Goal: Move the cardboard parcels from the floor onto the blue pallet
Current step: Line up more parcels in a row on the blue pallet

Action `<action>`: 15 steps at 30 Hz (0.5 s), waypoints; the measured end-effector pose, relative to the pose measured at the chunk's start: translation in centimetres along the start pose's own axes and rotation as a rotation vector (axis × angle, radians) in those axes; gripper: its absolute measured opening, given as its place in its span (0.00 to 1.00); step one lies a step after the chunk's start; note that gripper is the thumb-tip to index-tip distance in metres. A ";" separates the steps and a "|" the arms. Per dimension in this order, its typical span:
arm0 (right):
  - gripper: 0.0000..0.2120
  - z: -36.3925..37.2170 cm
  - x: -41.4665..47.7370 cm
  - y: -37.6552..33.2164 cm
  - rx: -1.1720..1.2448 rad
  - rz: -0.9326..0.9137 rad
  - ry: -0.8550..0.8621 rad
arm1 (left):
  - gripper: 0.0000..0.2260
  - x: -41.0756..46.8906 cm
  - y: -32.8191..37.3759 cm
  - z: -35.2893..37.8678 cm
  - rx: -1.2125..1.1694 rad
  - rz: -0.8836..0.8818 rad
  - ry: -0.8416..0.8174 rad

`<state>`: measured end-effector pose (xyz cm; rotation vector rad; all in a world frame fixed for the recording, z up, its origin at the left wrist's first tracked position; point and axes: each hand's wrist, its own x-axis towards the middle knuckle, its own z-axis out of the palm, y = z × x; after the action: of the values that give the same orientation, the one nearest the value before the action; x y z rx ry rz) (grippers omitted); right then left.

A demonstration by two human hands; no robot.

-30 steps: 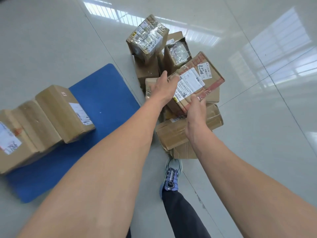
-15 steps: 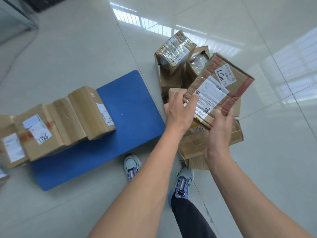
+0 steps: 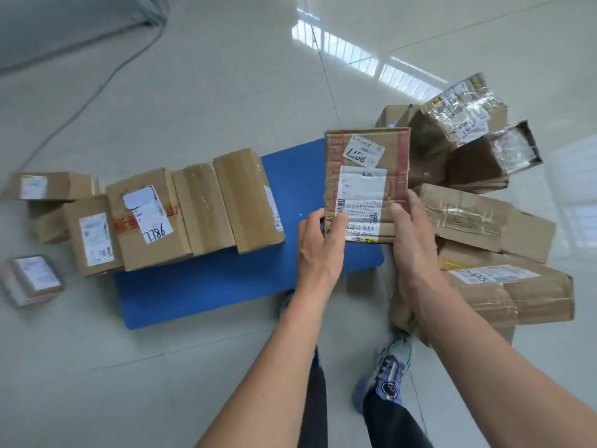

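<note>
Hands first, from the head camera: left hand pinching the near left corner of a flat labelled parcel, right hand gripping its near right edge, fingers curled on the cardboard. Held label-up over the right end of the blue pallet, apparently clear of it. On the pallet's left part, a row of parcels packed side by side, with more lying beyond its left edge on the floor. To the right, a heap of parcels waiting on the floor. Looks like mid-carry. Next, probably: lowering flat into the bare blue gap beside the row, then letting go with both hands.
</note>
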<state>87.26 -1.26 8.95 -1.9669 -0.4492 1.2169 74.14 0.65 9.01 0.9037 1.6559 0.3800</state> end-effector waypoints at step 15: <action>0.10 14.6 11.0 3.7 -0.081 0.123 -0.135 | 0.22 15.7 -5.8 -5.9 0.593 -0.111 0.031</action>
<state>79.50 9.57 -4.18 -2.0134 -0.4572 1.4352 65.79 9.61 -3.85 1.2306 1.8728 -0.1920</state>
